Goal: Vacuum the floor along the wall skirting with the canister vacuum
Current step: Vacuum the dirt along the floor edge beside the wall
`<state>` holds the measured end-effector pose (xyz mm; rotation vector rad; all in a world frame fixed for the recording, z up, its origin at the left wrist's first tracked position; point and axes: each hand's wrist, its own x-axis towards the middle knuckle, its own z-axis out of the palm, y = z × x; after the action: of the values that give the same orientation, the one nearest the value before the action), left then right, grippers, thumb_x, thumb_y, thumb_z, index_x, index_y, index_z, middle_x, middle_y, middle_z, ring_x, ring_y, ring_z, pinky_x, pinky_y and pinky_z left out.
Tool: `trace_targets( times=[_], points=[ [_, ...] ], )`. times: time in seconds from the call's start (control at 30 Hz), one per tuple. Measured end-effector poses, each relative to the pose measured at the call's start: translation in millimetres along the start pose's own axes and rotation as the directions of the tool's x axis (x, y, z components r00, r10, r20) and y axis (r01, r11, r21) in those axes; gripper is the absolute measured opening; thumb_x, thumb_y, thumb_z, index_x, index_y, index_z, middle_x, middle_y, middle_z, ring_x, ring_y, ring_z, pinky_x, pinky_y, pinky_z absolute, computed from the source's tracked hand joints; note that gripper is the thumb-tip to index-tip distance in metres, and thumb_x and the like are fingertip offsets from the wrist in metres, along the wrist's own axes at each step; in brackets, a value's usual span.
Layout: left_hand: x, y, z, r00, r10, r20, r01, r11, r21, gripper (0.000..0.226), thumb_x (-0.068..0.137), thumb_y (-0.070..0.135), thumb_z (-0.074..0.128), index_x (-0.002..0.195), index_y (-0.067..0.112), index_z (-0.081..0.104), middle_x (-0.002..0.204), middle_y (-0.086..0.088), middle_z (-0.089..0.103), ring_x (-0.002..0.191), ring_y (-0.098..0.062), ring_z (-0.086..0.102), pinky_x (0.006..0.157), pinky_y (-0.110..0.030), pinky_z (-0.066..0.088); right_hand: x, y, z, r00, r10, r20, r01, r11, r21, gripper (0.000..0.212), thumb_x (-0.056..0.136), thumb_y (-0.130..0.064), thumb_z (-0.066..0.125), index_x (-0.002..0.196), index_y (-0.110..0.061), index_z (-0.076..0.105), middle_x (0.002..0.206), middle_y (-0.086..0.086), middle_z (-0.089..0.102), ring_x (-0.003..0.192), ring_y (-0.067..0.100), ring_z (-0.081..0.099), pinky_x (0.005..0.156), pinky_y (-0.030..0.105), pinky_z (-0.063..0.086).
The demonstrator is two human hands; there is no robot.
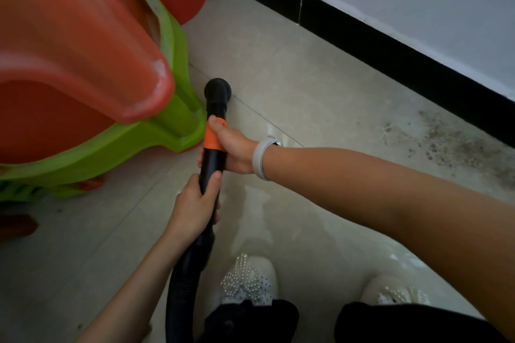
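Pale tiled floor (320, 108), black skirting (362, 36), grime patch (451, 147) beside it

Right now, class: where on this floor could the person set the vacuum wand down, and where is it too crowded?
Free: the pale tiles between the nozzle and the black skirting, and the tiles left of the hose. Crowded: beside the green-and-orange plastic furniture and around the shoes. The dirty patch by the skirting is bare but soiled.

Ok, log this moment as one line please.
both hands grip vacuum wand | right hand on orange collar | left hand lower | nozzle on floor beside green plastic base | dirt patch by skirting unreached
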<state>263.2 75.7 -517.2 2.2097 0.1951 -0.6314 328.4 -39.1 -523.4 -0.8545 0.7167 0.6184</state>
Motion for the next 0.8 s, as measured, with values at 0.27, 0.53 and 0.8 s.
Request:
trace_targets(
  times=[0.27, 0.53, 0.8],
  points=[
    [-8.5, -10.1, 13.8, 0.993, 0.020, 0.118, -0.029, 0.997, 0.069, 0.033, 0.097, 0.039, 0.044, 0.080, 0.011, 0.046, 0.056, -0.008, 0.058, 0.038, -0.017, 0.055, 0.042, -0.021, 0.041, -2.9, 11.9, -20.2, 0.987, 0.017, -0.163, -0.010, 0.999, 0.043, 0.030, 0.097, -0.033, 0.048, 0.084, -0.008, 0.039, 0.074, 0.015, 0.048, 0.057, 0.028, 0.054, 0.064, 0.042, 0.051],
    [-24.1, -16.4, 26.5, 0.938, 0.043, 0.343, -0.122, 0.970, 0.212, 0.029, 0.094, 0.043, 0.046, 0.082, 0.017, 0.046, 0.063, -0.008, 0.061, 0.052, -0.020, 0.060, 0.054, -0.033, 0.048, -27.5, 47.6, -49.0, 0.925, -0.011, -0.380, 0.125, 0.953, 0.276, 0.026, 0.094, -0.032, 0.052, 0.081, -0.010, 0.045, 0.061, 0.009, 0.045, 0.045, 0.019, 0.048, 0.049, 0.029, 0.048],
    [-31.6, 5.3, 67.9, 0.760, 0.094, 0.643, -0.297, 0.930, 0.216, 0.028, 0.093, 0.045, 0.048, 0.083, 0.019, 0.044, 0.059, -0.001, 0.057, 0.042, -0.012, 0.054, 0.048, -0.024, 0.045, -75.8, 64.0, -104.5, 0.727, 0.016, -0.686, 0.340, 0.860, 0.381, 0.030, 0.095, -0.030, 0.050, 0.074, -0.009, 0.043, 0.055, 0.009, 0.043, 0.040, 0.019, 0.045, 0.043, 0.025, 0.045]
  ],
)
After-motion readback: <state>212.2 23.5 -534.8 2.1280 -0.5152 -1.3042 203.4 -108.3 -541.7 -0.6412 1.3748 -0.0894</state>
